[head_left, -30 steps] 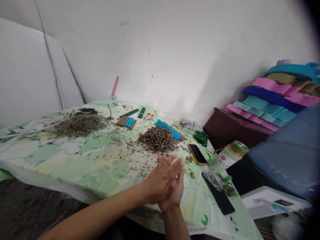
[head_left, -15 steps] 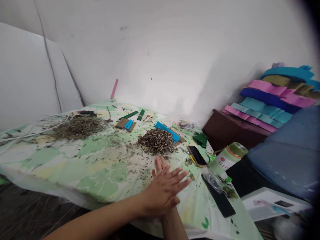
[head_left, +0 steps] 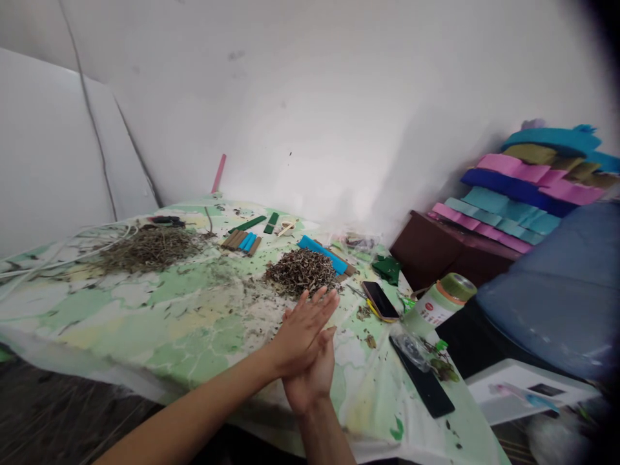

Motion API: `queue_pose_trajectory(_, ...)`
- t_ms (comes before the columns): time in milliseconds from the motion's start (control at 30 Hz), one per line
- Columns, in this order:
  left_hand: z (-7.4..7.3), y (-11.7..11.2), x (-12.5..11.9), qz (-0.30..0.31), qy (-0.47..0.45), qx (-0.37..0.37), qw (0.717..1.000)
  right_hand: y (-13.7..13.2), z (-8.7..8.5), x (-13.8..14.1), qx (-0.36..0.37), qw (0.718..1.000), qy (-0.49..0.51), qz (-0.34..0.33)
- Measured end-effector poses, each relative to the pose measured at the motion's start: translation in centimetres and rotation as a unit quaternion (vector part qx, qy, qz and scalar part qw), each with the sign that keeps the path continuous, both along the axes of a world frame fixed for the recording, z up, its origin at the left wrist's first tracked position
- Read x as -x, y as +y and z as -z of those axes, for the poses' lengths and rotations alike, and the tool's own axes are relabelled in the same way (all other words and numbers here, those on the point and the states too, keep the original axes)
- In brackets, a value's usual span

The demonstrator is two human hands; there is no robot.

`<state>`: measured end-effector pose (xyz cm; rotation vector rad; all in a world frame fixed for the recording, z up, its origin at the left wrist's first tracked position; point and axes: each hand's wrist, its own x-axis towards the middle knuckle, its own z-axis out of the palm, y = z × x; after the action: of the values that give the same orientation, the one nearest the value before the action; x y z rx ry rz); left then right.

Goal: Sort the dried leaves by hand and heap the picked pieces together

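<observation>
My left hand point(head_left: 300, 332) lies flat on top of my right hand point(head_left: 312, 381), palms pressed together with the fingers stretched out. Nothing shows between the palms, though their inner faces are hidden. Just beyond the fingertips sits a heap of dry, shredded brown leaves point(head_left: 301, 271). Leaf crumbs are scattered on the patterned green and white tablecloth point(head_left: 203, 352) around the hands. Behind the heap lies a blue strip point(head_left: 322, 253). To the right of my hands rests a phone point(head_left: 380, 299), with a yellow-handled tool partly under it.
A second heap of dry stalks point(head_left: 152, 248) lies at the left beside white cables. Brown and blue rolls point(head_left: 242, 241) and green strips point(head_left: 247, 225) are at the back. A jar point(head_left: 440, 303) and a dark flat bar point(head_left: 426, 384) stand and lie along the right edge.
My left hand has slid across the right one, its fingers now closer together and pointing toward the heap. More of my right palm and wrist shows. The view has shifted slightly.
</observation>
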<state>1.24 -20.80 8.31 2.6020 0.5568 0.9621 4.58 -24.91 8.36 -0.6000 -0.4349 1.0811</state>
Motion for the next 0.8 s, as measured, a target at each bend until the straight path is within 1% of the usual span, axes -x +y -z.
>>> queue_pose_trajectory(33, 0.2, -0.1, 0.1, 0.006, 0.006, -0.004, 1.000, 0.0, -0.4, 0.3, 0.002, 1.000, 0.016, 0.005)
queue_pose_trajectory(67, 0.3, -0.4, 0.2, 0.028, 0.012, -0.012, 0.999, 0.1, -0.7, 0.8, 0.004, 0.999, 0.028, 0.023)
queue_pose_trajectory(133, 0.5, -1.0, 0.4, 0.094, 0.030, -0.035, 0.994, 0.3, -0.9, 2.0, 0.000, 0.997, 0.035, 0.069)
queue_pose_trajectory(167, 0.4, -1.1, 0.5, 0.116, 0.035, -0.045, 0.992, 0.4, -0.9, 2.4, -0.004, 0.997, 0.034, 0.076)
queue_pose_trajectory(200, 0.3, -1.0, 0.5, 0.120, 0.035, -0.049, 0.991, 0.4, -0.8, 2.5, -0.007, 0.997, 0.032, 0.066)
queue_pose_trajectory(267, 0.1, -0.3, 0.5, 0.069, 0.020, -0.042, 0.997, 0.5, -0.5, 1.8, -0.010, 0.999, 0.029, 0.019)
queue_pose_trajectory(333, 0.0, 0.3, 0.6, 0.012, 0.008, -0.039, 0.999, 0.5, 0.0, 0.4, -0.009, 0.999, 0.011, -0.036)
queue_pose_trajectory(367, 0.1, 0.3, 0.7, 0.007, 0.008, -0.041, 0.999, 0.5, 0.2, -0.4, -0.008, 0.999, -0.007, -0.042)
queue_pose_trajectory(400, 0.2, 0.1, 0.7, 0.024, 0.013, -0.048, 0.998, 0.4, 0.5, -0.9, -0.009, 0.999, -0.029, -0.035)
queue_pose_trajectory(433, 0.3, -0.1, 0.8, 0.054, 0.020, -0.057, 0.997, 0.5, 0.8, -1.2, -0.013, 0.999, -0.049, -0.008)
queue_pose_trajectory(467, 0.4, -0.4, 0.8, 0.087, 0.027, -0.065, 0.994, 0.5, 1.0, -1.2, -0.021, 0.997, -0.059, 0.039)
queue_pose_trajectory(500, 0.4, -0.6, 0.8, 0.113, 0.033, -0.071, 0.990, 0.6, 1.2, -1.1, -0.030, 0.995, -0.050, 0.086)
queue_pose_trajectory(533, 0.3, -0.6, 0.8, 0.126, 0.037, -0.074, 0.989, 0.6, 1.3, -0.8, -0.039, 0.992, -0.028, 0.116)
queue_pose_trajectory(567, 0.3, -0.4, 0.7, 0.117, 0.037, -0.072, 0.990, 0.7, 1.3, -0.5, -0.043, 0.991, 0.000, 0.126)
queue_pose_trajectory(600, 0.2, -0.1, 0.7, 0.090, 0.034, -0.063, 0.993, 0.8, 1.3, -0.3, -0.042, 0.992, 0.025, 0.112)
queue_pose_trajectory(667, 0.1, 0.6, 0.7, 0.025, 0.028, -0.040, 0.998, 0.9, 1.1, -0.3, -0.022, 0.997, 0.065, 0.026)
queue_pose_trajectory(700, 0.2, 0.8, 0.7, 0.002, 0.025, -0.031, 0.999, 0.9, 1.0, -0.5, -0.010, 0.997, 0.074, -0.007)
queue_pose_trajectory(733, 0.2, 0.8, 0.7, 0.000, 0.026, -0.029, 0.999, 0.9, 1.0, -0.6, -0.004, 0.997, 0.082, -0.015)
queue_pose_trajectory(767, 0.3, 0.6, 0.8, 0.022, 0.032, -0.033, 0.999, 0.8, 1.1, -0.8, -0.004, 0.996, 0.089, -0.007)
queue_pose_trajectory(800, 0.4, 0.2, 0.8, 0.052, 0.041, -0.038, 0.997, 0.7, 1.2, -0.8, -0.008, 0.995, 0.093, 0.019)
